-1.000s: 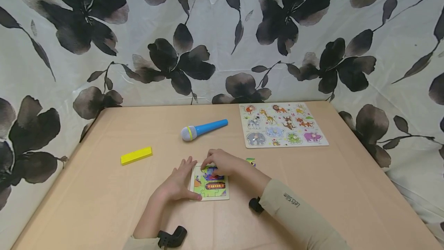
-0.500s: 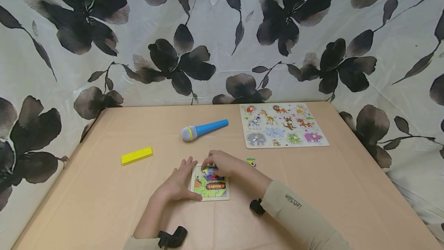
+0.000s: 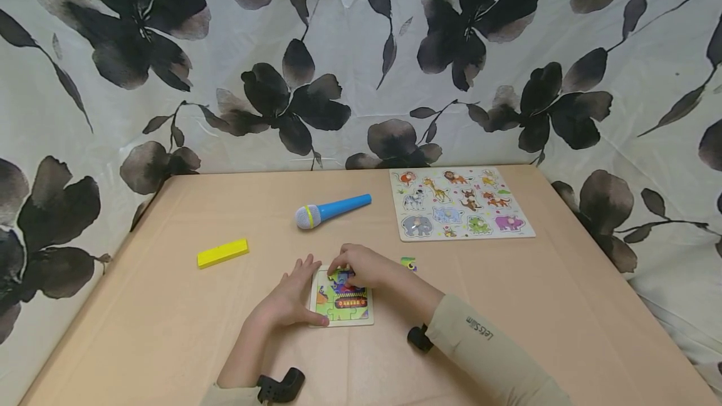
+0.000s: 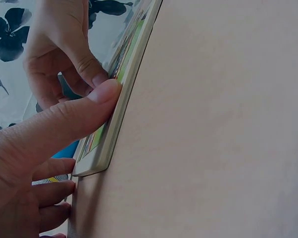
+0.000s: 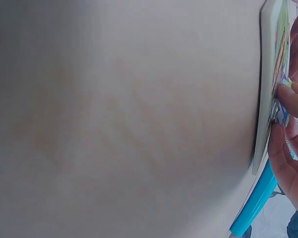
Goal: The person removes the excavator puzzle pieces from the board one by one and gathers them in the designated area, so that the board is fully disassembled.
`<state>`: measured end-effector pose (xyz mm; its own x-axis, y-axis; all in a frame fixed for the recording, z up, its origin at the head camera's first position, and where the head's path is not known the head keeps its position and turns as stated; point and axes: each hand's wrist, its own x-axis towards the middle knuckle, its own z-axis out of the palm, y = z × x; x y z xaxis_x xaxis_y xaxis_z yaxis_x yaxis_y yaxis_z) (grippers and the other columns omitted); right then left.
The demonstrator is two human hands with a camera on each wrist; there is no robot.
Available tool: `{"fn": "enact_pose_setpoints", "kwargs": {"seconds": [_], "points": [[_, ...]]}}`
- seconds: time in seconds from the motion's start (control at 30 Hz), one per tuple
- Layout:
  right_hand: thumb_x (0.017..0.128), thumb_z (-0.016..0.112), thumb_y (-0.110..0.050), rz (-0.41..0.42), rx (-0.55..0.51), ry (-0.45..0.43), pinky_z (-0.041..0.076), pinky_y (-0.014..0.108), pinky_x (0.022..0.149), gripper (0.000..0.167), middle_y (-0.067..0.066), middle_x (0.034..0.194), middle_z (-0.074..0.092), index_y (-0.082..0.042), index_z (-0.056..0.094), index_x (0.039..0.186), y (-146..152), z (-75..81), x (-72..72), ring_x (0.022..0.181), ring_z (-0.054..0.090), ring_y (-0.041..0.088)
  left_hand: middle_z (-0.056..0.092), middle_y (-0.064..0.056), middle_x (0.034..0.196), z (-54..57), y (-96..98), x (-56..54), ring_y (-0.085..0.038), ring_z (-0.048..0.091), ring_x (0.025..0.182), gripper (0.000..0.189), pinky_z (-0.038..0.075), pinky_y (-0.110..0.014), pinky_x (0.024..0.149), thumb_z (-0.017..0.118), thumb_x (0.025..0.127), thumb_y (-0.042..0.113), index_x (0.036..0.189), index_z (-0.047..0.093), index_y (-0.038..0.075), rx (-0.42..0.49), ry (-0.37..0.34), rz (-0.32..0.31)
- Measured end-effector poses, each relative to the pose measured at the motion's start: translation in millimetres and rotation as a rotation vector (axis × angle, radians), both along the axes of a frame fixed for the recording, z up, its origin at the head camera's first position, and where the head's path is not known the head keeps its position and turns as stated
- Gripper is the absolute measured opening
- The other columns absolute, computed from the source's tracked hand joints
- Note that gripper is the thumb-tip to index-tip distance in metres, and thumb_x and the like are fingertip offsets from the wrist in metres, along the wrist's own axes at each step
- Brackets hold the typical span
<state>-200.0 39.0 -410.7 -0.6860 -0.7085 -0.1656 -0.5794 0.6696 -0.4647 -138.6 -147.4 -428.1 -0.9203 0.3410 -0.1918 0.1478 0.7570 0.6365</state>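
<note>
A small square jigsaw puzzle in a pale frame [image 3: 342, 322] lies on the table, with a picture of a vehicle on green. At its left side my left hand [image 3: 289, 298] steadies it with mostly straight fingers. The left thumb [image 4: 70, 116] presses on the frame's edge in the left wrist view. Over the top part of the puzzle, my right hand [image 3: 363, 265] pinches a puzzle piece [image 5: 282, 113] with blue and white on it. The right fingers hide part of this piece and whatever lies under it. Another small green puzzle piece [image 3: 408, 263] lies just beyond the right wrist.
A blue toy microphone [image 3: 333, 210] lies behind the puzzle. A yellow block [image 3: 222, 253] is on the left. At the back right lies an animal puzzle board [image 3: 462, 204]. Floral cloth [image 3: 361, 111] hangs behind the table [image 3: 169, 306].
Almost nothing differs. The right forearm has shifted very slightly to the right, while both hands keep their places on the puzzle.
</note>
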Motion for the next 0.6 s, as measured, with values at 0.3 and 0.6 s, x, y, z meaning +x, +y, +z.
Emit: {"fn": "enact_pose_setpoints", "kwargs": {"seconds": [0.3,0.6], "points": [[0.077,0.071,-0.003,0.004,-0.044,-0.037,0.044,0.015,0.065,0.031,-0.002,0.089,0.052,-0.015,0.068,0.106,1.5,1.1,-2.7,0.075,0.049,0.009,0.015,-0.02,0.149,-0.7,-0.4,0.8,-0.038,0.006,0.137,0.105,0.007,-0.057,0.107,0.086,0.058,0.033,0.141,0.03,0.003,0.011,-0.002,0.0],[0.079,0.065,0.005,0.009,-0.128,-0.108,0.045,0.016,0.064,0.034,-0.002,0.089,0.054,-0.013,0.068,0.107,7.2,0.0,-8.9,0.076,0.051,0.011,0.016,-0.021,0.149,0.0,-0.1,1.5,-0.039,0.007,0.136,0.106,0.008,-0.057,0.107,0.087,0.057,0.033,0.141,0.03,0.002,0.006,-0.003,0.003]]}}
